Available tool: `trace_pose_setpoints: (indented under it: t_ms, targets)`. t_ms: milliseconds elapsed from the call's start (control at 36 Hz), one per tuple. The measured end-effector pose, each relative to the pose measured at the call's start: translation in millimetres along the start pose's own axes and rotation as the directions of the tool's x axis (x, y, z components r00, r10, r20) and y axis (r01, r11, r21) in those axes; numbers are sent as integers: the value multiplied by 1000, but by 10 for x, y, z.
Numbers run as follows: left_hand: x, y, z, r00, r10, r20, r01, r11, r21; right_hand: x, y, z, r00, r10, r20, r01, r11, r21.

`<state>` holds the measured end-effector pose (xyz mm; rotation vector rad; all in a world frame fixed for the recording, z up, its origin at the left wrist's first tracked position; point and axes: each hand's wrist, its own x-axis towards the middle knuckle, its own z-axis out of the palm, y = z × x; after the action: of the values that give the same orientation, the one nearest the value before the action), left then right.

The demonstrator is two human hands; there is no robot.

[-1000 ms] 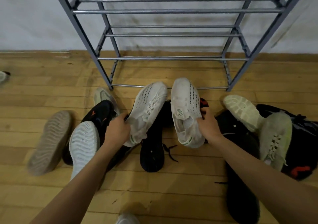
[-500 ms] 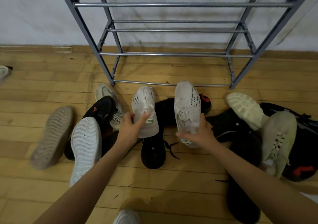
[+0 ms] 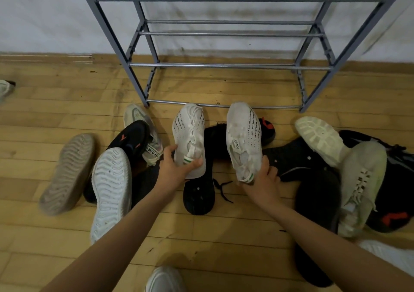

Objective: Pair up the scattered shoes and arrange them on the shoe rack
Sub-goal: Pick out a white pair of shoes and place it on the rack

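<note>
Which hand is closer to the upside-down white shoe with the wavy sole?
Left. The left hand sits just right of that upside-down white shoe; the right hand is farther right.

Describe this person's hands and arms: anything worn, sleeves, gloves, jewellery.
Both hands are bare: the left hand and right hand wear no gloves, and no rings show. The left forearm and right forearm are uncovered to the frame edge, with no sleeve, watch, bracelet or marking visible.

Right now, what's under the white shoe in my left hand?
Under the white shoe lies a black shoe, sole up. Its far end is covered by the white shoe and your left hand.
</note>
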<state>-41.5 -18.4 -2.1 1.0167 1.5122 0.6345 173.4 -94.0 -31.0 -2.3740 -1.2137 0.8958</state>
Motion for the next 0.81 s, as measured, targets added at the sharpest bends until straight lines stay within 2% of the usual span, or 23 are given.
trace_pose_setpoints:
  t_ms: [83, 250, 417, 639, 806]
  targets:
    - [-22, 19, 45, 1000, -17, 9, 17, 999, -45, 27, -2, -14, 1000, -30, 4, 30, 996, 88]
    - [18, 67, -57, 992, -99, 75, 117, 949, -293, -15, 8, -94, 994, -92, -57, 100, 982, 162]
    - [-15, 95, -93, 975, -107, 193, 172, 917, -360, -100, -67, -283, 990, -98, -97, 123, 945, 304]
    - [-237, 166, 13, 985, -112, 133, 162, 868, -470, -161, -236, -514, 978, -66, -199, 139, 914, 382]
    - [-402, 317, 71, 987, -57, 148, 124, 860, -494, -324, -268, -688, 960, -88, -266, 197, 886, 419]
